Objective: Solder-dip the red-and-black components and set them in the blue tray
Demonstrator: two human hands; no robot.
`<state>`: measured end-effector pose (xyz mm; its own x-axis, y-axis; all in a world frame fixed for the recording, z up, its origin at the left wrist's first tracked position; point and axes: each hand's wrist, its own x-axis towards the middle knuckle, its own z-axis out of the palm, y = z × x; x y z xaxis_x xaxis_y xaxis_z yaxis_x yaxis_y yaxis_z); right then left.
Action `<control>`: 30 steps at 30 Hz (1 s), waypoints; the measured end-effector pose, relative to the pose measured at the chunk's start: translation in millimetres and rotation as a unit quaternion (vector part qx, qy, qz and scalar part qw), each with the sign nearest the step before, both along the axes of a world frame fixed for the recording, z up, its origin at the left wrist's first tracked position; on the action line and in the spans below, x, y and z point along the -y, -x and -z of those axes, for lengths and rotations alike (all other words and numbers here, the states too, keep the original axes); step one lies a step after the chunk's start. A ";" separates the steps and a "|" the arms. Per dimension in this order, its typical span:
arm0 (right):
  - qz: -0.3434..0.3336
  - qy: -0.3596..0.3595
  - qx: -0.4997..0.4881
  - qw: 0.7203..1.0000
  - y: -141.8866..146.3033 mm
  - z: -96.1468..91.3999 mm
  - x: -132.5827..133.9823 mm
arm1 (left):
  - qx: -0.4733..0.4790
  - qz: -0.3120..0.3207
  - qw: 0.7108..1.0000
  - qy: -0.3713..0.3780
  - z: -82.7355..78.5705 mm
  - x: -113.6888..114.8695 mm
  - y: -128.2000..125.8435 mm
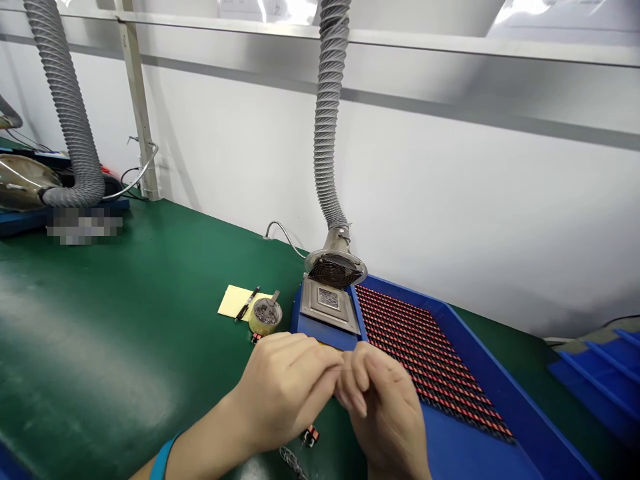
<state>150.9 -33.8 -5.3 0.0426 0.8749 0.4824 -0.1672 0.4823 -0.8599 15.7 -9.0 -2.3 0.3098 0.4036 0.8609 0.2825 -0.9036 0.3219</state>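
You have open table (125,320) left of your left hand (285,383); ahead, cup (264,329) and extraction hood (337,241) block you; rightward, blue tray (500,393).

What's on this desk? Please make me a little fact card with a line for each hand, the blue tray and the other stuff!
Left hand: fingers pinched, right by the right hand; blue wristband
Right hand: fingers curled; anything held is too small to tell
Blue tray: many rows of red-and-black pieces
Loose piece: red and black, on the green table
Metal-topped box: left of the tray, under a hood on a grey hose
Cup: beside yellow paper with a pen across it
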 end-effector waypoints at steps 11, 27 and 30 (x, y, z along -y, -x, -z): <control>0.179 -0.189 0.186 0.947 -7.6 9.7 3.8 | 0.035 0.081 0.981 0.172 -1.7 4.0 3.8; 0.082 -0.137 0.096 0.982 -4.4 5.0 3.9 | 0.072 0.181 0.913 0.359 -7.9 4.9 8.0; 0.083 -0.087 0.011 0.993 -2.4 1.1 5.1 | 0.061 0.197 0.902 0.380 -10.3 3.6 8.9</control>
<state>153.3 -38.9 -6.4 0.1678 0.7603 0.6275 -0.0557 0.6428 -0.7640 6.8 -12.5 7.9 0.4802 0.7703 0.4196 -0.0916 -0.4318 0.8973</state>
